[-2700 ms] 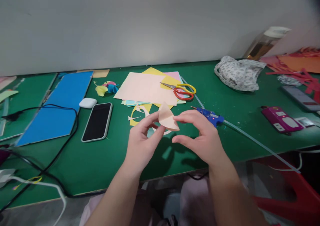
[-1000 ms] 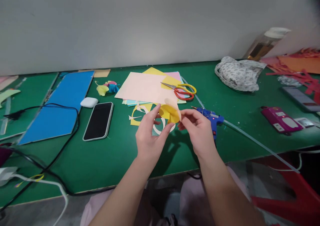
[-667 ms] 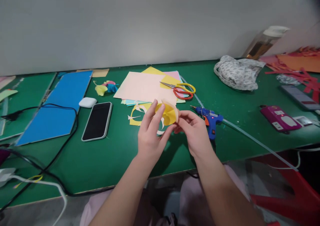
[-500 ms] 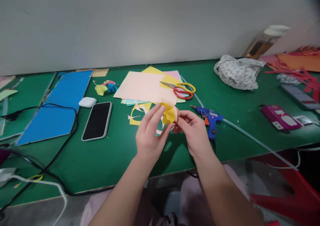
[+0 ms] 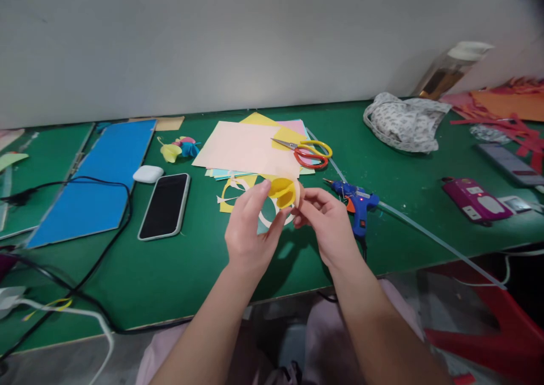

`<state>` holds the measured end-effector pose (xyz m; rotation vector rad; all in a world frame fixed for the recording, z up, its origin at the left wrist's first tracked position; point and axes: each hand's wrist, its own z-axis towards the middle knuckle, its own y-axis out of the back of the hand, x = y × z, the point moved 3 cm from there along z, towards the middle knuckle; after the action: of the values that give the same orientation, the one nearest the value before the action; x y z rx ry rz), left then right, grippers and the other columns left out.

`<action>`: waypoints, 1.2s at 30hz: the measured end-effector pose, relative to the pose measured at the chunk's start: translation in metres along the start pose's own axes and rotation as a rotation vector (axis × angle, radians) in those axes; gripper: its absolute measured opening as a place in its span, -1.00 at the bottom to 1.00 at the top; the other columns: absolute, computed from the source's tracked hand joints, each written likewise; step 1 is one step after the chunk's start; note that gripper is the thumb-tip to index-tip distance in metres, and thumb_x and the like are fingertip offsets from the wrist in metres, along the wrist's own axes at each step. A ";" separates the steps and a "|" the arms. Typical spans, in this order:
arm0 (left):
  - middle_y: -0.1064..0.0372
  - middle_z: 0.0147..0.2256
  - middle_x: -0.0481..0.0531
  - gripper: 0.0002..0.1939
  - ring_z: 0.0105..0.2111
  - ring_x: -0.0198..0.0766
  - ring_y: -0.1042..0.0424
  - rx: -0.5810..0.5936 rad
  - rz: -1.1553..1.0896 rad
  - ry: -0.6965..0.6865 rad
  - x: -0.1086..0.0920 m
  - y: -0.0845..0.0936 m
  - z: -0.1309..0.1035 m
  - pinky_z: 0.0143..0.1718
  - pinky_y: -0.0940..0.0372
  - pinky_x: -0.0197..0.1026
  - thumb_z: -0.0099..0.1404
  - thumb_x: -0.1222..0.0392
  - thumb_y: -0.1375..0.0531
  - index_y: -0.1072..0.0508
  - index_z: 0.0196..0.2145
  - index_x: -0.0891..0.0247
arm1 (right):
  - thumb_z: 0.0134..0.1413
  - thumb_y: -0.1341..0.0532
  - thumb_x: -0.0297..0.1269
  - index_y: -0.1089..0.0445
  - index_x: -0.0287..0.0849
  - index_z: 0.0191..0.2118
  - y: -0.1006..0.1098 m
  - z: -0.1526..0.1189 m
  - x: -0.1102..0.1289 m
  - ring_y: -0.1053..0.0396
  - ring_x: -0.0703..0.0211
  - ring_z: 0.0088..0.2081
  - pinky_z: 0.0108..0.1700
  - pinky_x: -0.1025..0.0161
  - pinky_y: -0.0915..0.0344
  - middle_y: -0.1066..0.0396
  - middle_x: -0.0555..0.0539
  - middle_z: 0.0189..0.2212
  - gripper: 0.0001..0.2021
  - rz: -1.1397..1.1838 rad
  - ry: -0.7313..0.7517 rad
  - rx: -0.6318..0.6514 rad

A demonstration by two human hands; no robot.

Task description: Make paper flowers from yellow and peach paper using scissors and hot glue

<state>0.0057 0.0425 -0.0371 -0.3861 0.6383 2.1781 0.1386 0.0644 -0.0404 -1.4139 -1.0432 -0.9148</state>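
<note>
A curled yellow paper piece (image 5: 281, 190) with a pale pink paper edge (image 5: 297, 194) is held above the green table. My left hand (image 5: 250, 226) curves round its left side, index finger and thumb spread apart with the tips at its edges. At the right edge, my right hand (image 5: 329, 220) pinches the paper between thumb and fingers; its other fingers are curled. Beneath my hands lie a pale ring-shaped paper offcut (image 5: 267, 221) and a yellow paper offcut (image 5: 227, 206). A blue glue gun (image 5: 359, 203) lies just right of my right hand.
Scissors (image 5: 304, 149) lie on stacked coloured paper (image 5: 238, 144). Leftward are a phone (image 5: 165, 206), a white earbud case (image 5: 148, 174), paper flowers (image 5: 172, 151), a blue board (image 5: 97, 181) and black cables (image 5: 123, 218). A cloth pouch (image 5: 406, 124) and purple device (image 5: 476, 201) sit rightward.
My left fingers have shifted slightly left and spread wider. The yellow piece has changed from a fanned, creased face to an open curl. My right hand stays nearly still.
</note>
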 end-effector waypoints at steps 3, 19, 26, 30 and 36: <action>-0.38 -0.08 0.07 -0.20 -0.12 -0.17 -0.41 0.004 -0.002 0.030 0.001 0.002 0.000 -0.10 -0.39 -0.07 0.03 0.44 -0.28 -0.10 0.16 0.03 | -0.12 -0.28 -0.28 -0.42 -0.19 -0.38 -0.001 -0.001 0.001 -0.30 0.38 -0.60 -0.53 0.41 -0.29 -0.40 0.07 -0.60 -0.87 -0.027 -0.032 0.004; -0.45 -0.26 -0.03 -0.38 -0.28 -0.31 -0.44 0.026 0.133 0.094 -0.002 0.007 0.008 -0.15 -0.33 -0.21 0.14 0.37 -0.22 -0.15 0.13 0.12 | 0.02 -0.22 -0.19 -0.43 -0.07 -0.24 0.000 -0.006 0.012 -0.36 0.21 -0.28 -0.34 0.30 -0.32 -0.41 -0.02 -0.26 -0.83 -0.351 0.235 0.014; -0.43 -0.28 -0.03 -0.41 -0.29 -0.33 -0.43 0.056 0.085 0.147 -0.003 0.002 0.006 -0.20 -0.33 -0.26 0.14 0.37 -0.21 -0.17 0.11 0.12 | 0.06 -0.20 -0.22 -0.39 -0.02 -0.18 0.002 -0.006 0.012 -0.38 0.16 -0.18 -0.25 0.24 -0.35 -0.41 -0.01 -0.24 -0.83 -0.352 0.278 0.042; -0.40 -0.31 -0.03 -0.44 -0.28 -0.34 -0.43 0.062 -0.177 0.418 0.001 0.000 0.006 -0.25 -0.37 -0.29 0.15 0.32 -0.21 -0.18 0.09 0.13 | 0.03 -0.24 -0.23 -0.36 0.04 -0.12 0.001 -0.004 0.012 -0.33 0.14 -0.05 -0.13 0.22 -0.35 -0.38 0.01 -0.10 -0.75 -0.269 0.257 0.186; -0.38 -0.35 -0.04 -0.49 -0.32 -0.36 -0.42 0.026 -0.409 0.619 0.006 0.002 0.009 -0.32 -0.38 -0.33 0.12 0.29 -0.24 -0.27 0.03 0.11 | -0.14 -0.36 -0.28 -0.24 0.16 0.07 0.004 -0.004 0.012 -0.23 0.06 0.07 -0.01 0.11 -0.31 -0.21 0.03 0.11 -0.40 -0.298 0.283 0.324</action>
<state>-0.0002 0.0502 -0.0318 -1.0976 0.8290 1.6464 0.1459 0.0614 -0.0297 -0.8477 -1.1413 -1.0691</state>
